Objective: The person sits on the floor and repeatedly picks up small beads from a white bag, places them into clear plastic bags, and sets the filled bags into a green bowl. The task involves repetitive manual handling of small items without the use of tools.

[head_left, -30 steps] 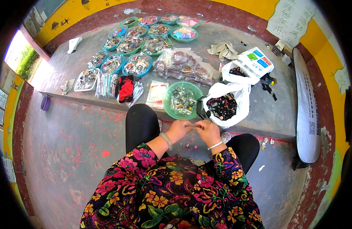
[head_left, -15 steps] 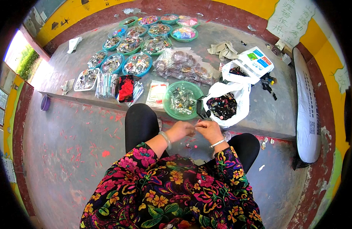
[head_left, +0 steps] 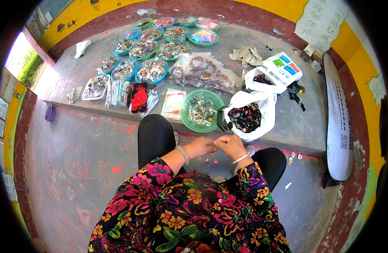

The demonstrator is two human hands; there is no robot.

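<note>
My left hand and my right hand meet in front of my knees, fingertips touching. Both are closed in a pinch; whatever lies between the fingers is too small or hidden to make out. Just beyond them, on the raised ledge, sits a green plastic basin holding small clear packets. To its right stands an open white plastic bag filled with dark, speckled small pieces. Left of the basin lies a stack of clear flat bags with red and white in them.
Farther back are several basins of packaged goods, a heap of clear bags, a second white bag and a beige cloth. A long silver-covered board leans at the right wall. A purple bowl is on the lower floor.
My hands have shifted very slightly, the fingertips still together. Everything on the ledge looks the same.
</note>
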